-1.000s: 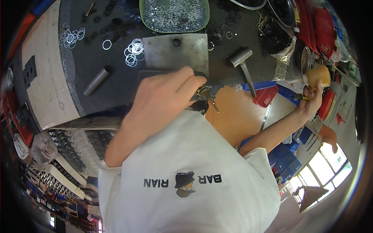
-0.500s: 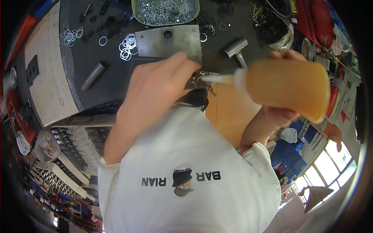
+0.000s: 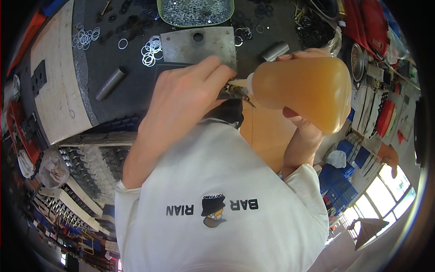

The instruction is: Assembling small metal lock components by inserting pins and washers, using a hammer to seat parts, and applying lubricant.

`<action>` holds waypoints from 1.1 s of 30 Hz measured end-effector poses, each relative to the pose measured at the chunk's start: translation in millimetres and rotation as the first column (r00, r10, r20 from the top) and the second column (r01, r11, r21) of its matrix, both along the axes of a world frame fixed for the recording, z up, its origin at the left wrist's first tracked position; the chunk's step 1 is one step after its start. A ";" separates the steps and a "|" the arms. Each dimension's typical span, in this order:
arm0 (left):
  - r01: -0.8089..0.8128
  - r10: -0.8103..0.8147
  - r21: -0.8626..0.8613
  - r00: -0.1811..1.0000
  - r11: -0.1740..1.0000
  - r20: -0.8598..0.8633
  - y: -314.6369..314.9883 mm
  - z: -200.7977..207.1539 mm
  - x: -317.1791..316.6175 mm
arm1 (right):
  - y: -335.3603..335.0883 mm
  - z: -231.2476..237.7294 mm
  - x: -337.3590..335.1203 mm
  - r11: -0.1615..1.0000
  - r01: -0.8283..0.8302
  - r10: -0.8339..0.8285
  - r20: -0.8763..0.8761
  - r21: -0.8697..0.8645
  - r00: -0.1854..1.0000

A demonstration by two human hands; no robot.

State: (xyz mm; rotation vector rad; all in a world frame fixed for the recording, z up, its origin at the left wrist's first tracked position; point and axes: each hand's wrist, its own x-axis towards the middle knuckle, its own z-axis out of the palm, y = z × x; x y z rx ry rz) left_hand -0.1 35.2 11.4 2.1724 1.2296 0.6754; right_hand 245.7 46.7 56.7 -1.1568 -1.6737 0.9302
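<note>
My right hand (image 3: 310,129) is wrapped round a squeeze bottle (image 3: 301,88) of cloudy amber liquid, tipped on its side with its nozzle pointing left. The nozzle meets a small metal part (image 3: 235,91) with a thin pin sticking out, though the exact contact is hard to see. Closed fingers of my left hand (image 3: 188,93) grip that part at the near edge of the dark bench. The back of the hand hides much of the part and the fingertips. Just beyond lies a flat steel plate (image 3: 199,49) with a round hole.
A green tray (image 3: 196,26) of small shiny pieces stands at the back. White rings (image 3: 152,51) lie left of the plate, a metal tube (image 3: 111,84) farther left. The bottle partly hides a hammer (image 3: 275,51). Another person's hand (image 3: 389,156) shows at far right.
My right hand has brought the bottle left, so its nozzle now reaches deeper at the metal part. The left hand stays nearly in place.
</note>
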 end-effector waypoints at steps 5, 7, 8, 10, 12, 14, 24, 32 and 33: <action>-0.005 0.005 0.001 1.000 1.000 0.000 -1.0 0.7 0.6 | 9.7 -5.5 11.6 0.984 -0.124 0.120 0.038 0.125 0.992; -0.009 0.009 0.014 1.000 1.000 -0.009 -1.1 -0.1 1.5 | 12.0 -6.7 12.1 0.975 -0.155 0.150 0.045 0.158 0.988; -0.004 0.004 -0.010 1.000 1.000 0.003 0.3 0.2 1.1 | 14.1 -3.7 9.7 0.973 -0.166 0.160 0.053 0.160 0.986; 0.006 -0.005 -0.029 1.000 1.000 0.015 3.0 0.1 1.3 | 13.7 -3.1 12.0 0.971 -0.173 0.164 0.062 0.165 0.984; -0.015 0.016 -0.023 0.999 1.000 0.040 3.4 0.0 1.3 | 8.4 0.0 26.0 0.963 0.114 -0.065 -0.200 0.243 0.978; -0.014 0.015 -0.046 0.999 0.999 0.030 3.1 -0.8 -0.7 | 11.3 14.1 61.9 0.919 0.277 -0.247 -0.137 0.282 0.959; -0.104 0.096 -0.148 0.994 0.984 -0.059 -0.9 -6.5 -7.2 | 88.4 -32.3 279.1 0.773 0.605 -0.389 0.897 0.193 0.210; -0.075 0.065 -0.160 0.996 0.984 -0.065 12.9 -3.3 6.0 | 88.0 -44.2 214.6 0.637 0.541 -0.733 0.649 0.549 0.204; -0.131 0.127 -0.167 0.991 0.977 -0.029 10.3 -9.0 6.6 | 73.9 -33.5 182.0 0.721 0.556 -0.685 0.546 0.413 0.483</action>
